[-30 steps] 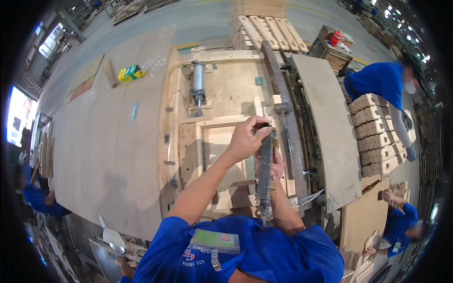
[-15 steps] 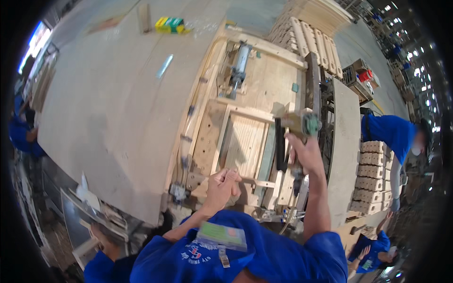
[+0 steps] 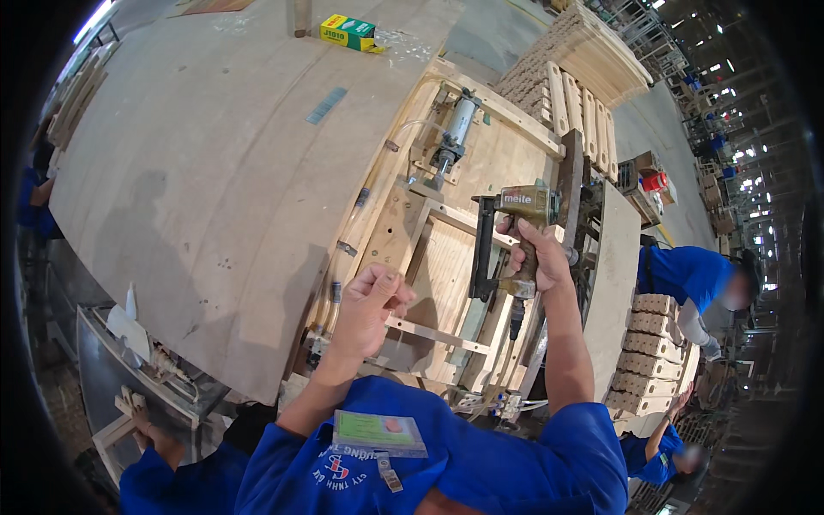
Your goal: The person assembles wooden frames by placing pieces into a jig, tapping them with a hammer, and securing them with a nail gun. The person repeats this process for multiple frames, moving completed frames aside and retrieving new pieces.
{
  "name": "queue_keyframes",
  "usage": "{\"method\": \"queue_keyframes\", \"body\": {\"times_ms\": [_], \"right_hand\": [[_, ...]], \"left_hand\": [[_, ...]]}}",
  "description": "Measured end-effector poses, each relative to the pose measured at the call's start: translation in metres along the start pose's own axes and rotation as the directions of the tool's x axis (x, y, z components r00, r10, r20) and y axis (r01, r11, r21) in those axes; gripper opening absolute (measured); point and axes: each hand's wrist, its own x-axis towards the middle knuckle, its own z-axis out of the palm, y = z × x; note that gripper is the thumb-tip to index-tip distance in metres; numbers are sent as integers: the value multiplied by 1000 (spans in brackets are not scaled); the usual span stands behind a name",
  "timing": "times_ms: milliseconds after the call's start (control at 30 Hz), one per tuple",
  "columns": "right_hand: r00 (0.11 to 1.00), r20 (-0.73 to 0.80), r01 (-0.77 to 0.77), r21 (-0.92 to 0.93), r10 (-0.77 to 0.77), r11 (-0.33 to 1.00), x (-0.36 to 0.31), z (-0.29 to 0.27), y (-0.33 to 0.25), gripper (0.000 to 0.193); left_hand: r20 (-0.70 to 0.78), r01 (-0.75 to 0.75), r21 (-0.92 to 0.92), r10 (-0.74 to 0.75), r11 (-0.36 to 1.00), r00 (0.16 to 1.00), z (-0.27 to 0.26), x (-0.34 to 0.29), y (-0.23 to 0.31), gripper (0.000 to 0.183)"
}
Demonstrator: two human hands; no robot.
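My right hand (image 3: 549, 257) is wrapped round the grip of a pneumatic staple gun (image 3: 534, 202), its long black magazine pointing to the left. The gun is held above a pale wooden frame (image 3: 446, 333) that lies in a wooden jig (image 3: 390, 227). Left of the gun, my left hand (image 3: 367, 309) hovers over the jig's near left part, thumb against curled fingers. Whatever those fingers pinch, if anything, is too small to make out. A metal air cylinder (image 3: 461, 120) is mounted at the jig's far end.
Left of the jig spreads a large board-topped table (image 3: 215, 189) bearing a strip of staples (image 3: 327, 105) and a yellow-green box (image 3: 348, 33). Slotted wooden pieces (image 3: 584, 112) are stacked beyond the jig. Co-workers stand at right, beside more stacked wood (image 3: 648, 343), and at lower left.
My left hand has moved left and up, away from the frame's near bar. The staple gun has come nearer and now shows its side. The whole view has shifted and tilted.
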Motion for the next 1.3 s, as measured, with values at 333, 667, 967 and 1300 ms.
{"method": "queue_keyframes", "body": {"times_ms": [333, 667, 967, 1300], "right_hand": [[998, 64, -13, -92, 19, 996, -4, 2, 2, 32], [974, 209, 226, -931, -90, 287, 40, 69, 10, 44], [955, 289, 295, -919, -61, 263, 84, 57, 9, 45], [959, 283, 279, -955, 33, 99, 87, 78, -4, 43]], "left_hand": [[-132, 139, 239, -110, 961, 985, 0, 33, -69, 26], [-41, 210, 98, -207, 973, 978, 41, 130, -156, 32], [-67, 137, 36, -135, 990, 989, 41, 153, -160, 36], [-40, 149, 37, -148, 988, 988, 45, 155, -152, 42]]}}
